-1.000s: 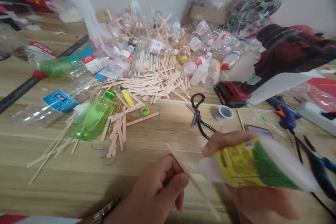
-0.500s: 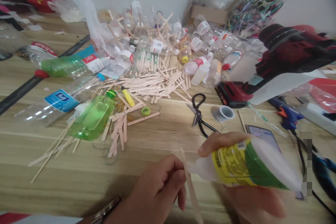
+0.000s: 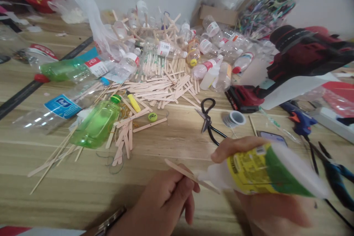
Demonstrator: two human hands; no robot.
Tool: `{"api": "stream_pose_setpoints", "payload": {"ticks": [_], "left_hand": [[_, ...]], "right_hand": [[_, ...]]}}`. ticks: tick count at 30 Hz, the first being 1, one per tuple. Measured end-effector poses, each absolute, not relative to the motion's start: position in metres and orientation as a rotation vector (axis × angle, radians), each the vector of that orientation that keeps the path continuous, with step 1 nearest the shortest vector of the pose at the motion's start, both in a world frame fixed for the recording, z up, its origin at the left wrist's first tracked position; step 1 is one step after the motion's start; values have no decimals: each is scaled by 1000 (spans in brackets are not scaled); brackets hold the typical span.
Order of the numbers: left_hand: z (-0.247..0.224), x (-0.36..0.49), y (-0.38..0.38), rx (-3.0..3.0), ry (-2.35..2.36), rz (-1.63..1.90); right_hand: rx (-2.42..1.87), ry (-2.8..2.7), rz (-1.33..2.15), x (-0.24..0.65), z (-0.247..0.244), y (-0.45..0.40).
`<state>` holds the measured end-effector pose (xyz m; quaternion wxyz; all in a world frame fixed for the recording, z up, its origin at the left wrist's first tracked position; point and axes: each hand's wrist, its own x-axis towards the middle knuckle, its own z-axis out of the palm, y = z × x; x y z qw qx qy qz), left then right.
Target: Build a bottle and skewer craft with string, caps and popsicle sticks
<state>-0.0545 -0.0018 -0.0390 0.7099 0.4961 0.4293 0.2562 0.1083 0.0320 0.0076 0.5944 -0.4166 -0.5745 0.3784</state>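
Observation:
Near the bottom centre, my left hand (image 3: 168,195) pinches a flat wooden stick (image 3: 181,170) between thumb and fingers. The stick slants down to the right. From the right, my right hand (image 3: 265,188) is wrapped round a white glue bottle (image 3: 250,169) with a yellow and green label. The bottle lies nearly level, its nozzle pointing left and at the stick, close to my left fingertips. Whether glue is coming out cannot be seen. Black-handled scissors (image 3: 207,120) lie just beyond the bottle, beside a spool of wire (image 3: 234,118).
Loose wooden sticks (image 3: 157,90) and many plastic bottles (image 3: 211,46) cover the far middle. A green bottle (image 3: 96,123) lies at the left. On the right are a red and black power tool (image 3: 298,59), a blue glue gun (image 3: 301,121), a phone (image 3: 272,138) and pliers (image 3: 336,177).
The wooden stick has turned from steep to a flatter slant, its far end swinging left. My right hand and the glue bottle have shifted slightly right.

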Motion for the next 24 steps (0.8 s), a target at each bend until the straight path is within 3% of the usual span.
{"api": "stream_pose_setpoints", "payload": {"ticks": [24], "left_hand": [[-33,-51,0,1080,937,521]], "right_hand": [[-968,-1320,844,115,4,31]]}}
